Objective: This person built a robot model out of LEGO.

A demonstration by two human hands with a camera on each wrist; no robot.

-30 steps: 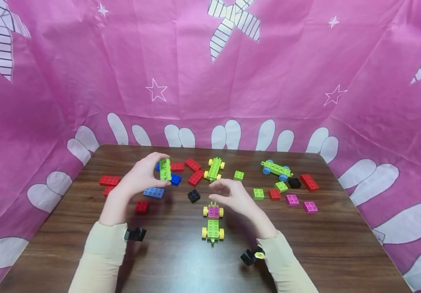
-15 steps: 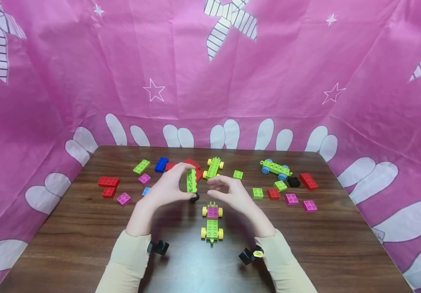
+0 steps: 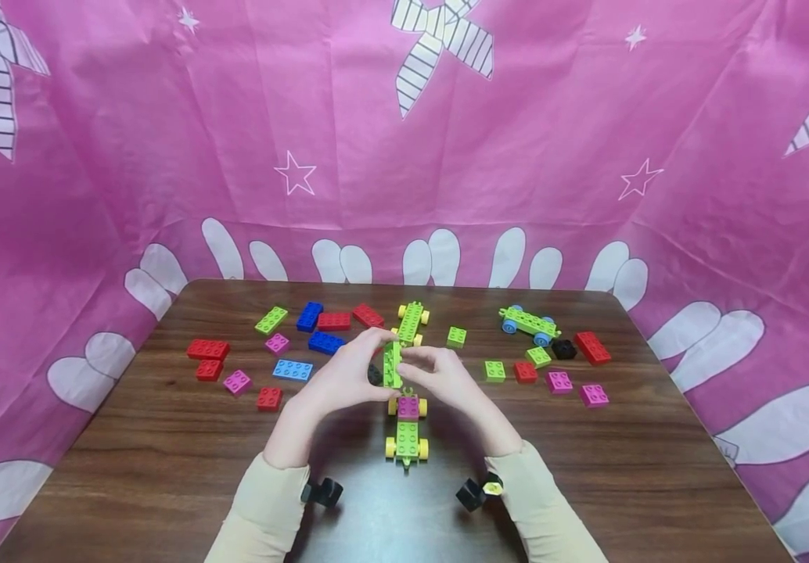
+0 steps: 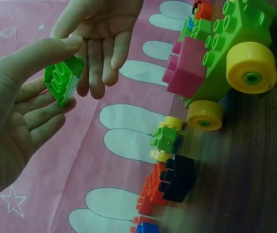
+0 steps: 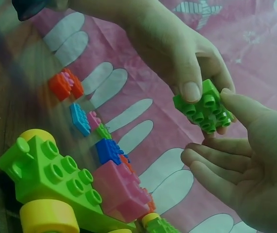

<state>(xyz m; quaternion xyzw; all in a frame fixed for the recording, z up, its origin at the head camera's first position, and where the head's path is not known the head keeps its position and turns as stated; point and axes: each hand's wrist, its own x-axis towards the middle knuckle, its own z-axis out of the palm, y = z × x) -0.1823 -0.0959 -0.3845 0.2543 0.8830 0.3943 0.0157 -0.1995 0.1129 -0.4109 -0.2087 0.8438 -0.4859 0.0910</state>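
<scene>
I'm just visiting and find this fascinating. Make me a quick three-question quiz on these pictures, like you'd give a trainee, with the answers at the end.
1. In the head view, what colour are the wheels of the rightmost car? A) yellow B) blue C) red
2. True or false: the left hand holds a green brick above the table.
3. Fill the gap: on the car nearest the person sits a ____ brick.

Key: 1: B. 2: True. 3: pink brick.
</scene>
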